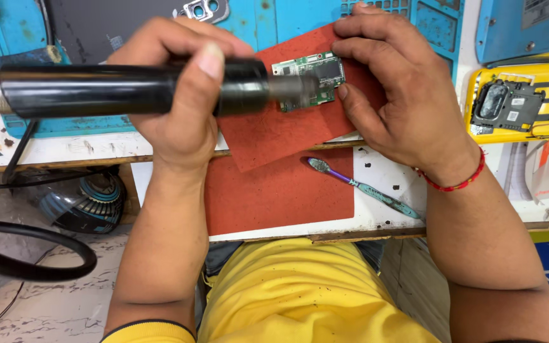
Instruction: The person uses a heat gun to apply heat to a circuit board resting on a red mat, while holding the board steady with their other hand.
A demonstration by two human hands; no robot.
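Black hot-air wand clenched in left hand, right hand fingers pinching small green circuit board on red mat

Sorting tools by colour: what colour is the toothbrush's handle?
Teal, with purple near the bristles; head view.

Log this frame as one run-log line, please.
left hand: grips black hot-air tool, nozzle over circuit board | right hand: steadies board on red mat | toothbrush: lies nearby
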